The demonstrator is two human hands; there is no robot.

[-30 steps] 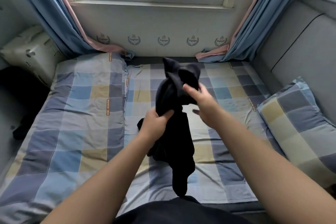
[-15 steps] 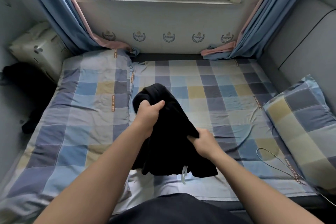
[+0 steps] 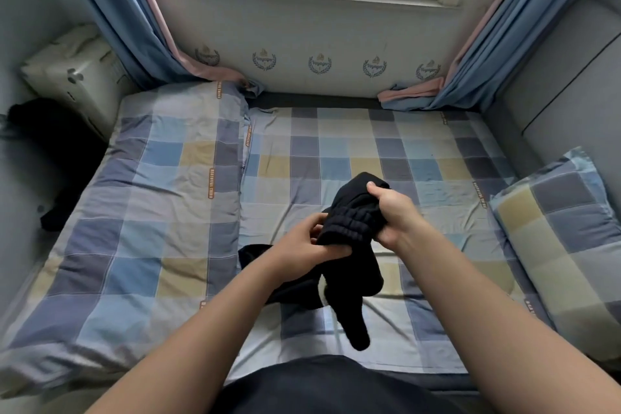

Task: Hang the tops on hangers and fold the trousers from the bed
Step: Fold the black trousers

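Black trousers [image 3: 349, 276] with a gathered elastic waistband hang bunched above the checked bed sheet [image 3: 369, 151]. My left hand [image 3: 309, 242] grips the lower side of the waistband. My right hand [image 3: 391, 212] grips the waistband's upper right part, thumb on top. One dark leg dangles down toward the bed's near edge, and more black cloth lies on the sheet to the left under my left wrist.
A folded checked quilt [image 3: 144, 212] covers the bed's left half. A checked pillow [image 3: 568, 239] lies at the right against a grey padded wall. A white box [image 3: 74, 74] and dark clothing [image 3: 50, 158] sit at the far left. Blue curtains [image 3: 111, 10] frame the window.
My hands have shifted along the black trousers to the elastic waistband. The right hand rose and the left dropped, so the garment now bunches between them, further right.
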